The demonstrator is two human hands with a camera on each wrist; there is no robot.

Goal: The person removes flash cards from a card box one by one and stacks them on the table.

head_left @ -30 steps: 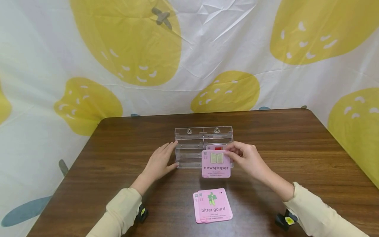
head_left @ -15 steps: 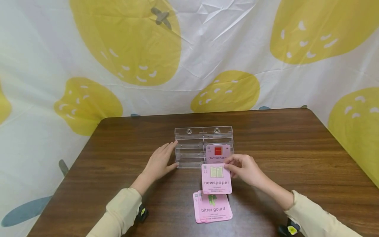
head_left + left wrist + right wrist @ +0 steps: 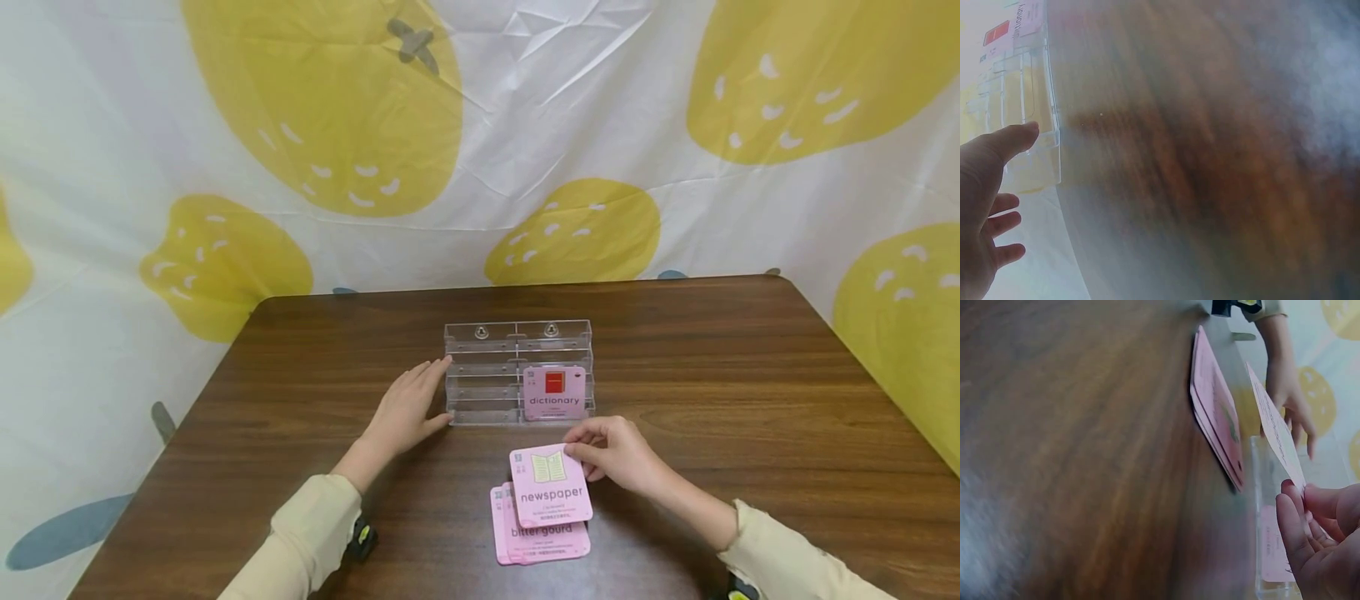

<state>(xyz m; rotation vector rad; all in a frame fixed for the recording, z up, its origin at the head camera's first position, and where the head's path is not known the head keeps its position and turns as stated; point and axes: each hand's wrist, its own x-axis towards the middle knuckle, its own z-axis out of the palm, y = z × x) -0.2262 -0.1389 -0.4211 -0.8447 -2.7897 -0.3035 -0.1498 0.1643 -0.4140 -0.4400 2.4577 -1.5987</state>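
Between thumb and fingers, my right hand (image 3: 618, 454) pinches the pink newspaper card (image 3: 550, 483) by its upper right corner. That card is held above the bitter gourd card (image 3: 551, 548) and covers its picture; the right wrist view shows a gap between the held card (image 3: 1272, 428) and the small pile (image 3: 1217, 406). My left hand (image 3: 401, 412) rests with fingers extended against the left side of a clear plastic rack (image 3: 482, 393). In the rack's lower right part stands the dictionary card (image 3: 555, 393). The left thumb (image 3: 1022, 136) touches the rack's edge.
The clear rack has several tiers in two columns, with two round metal-looking fittings at its top. Under the bitter gourd card, another pink card's edge (image 3: 501, 533) sticks out to the left. A lemon-print cloth (image 3: 420, 242) hangs behind the brown wooden table (image 3: 337, 333).
My right hand has brought the newspaper card down from in front of the rack toward me, over the pile. The dictionary card now shows fully. My left hand has stayed put.
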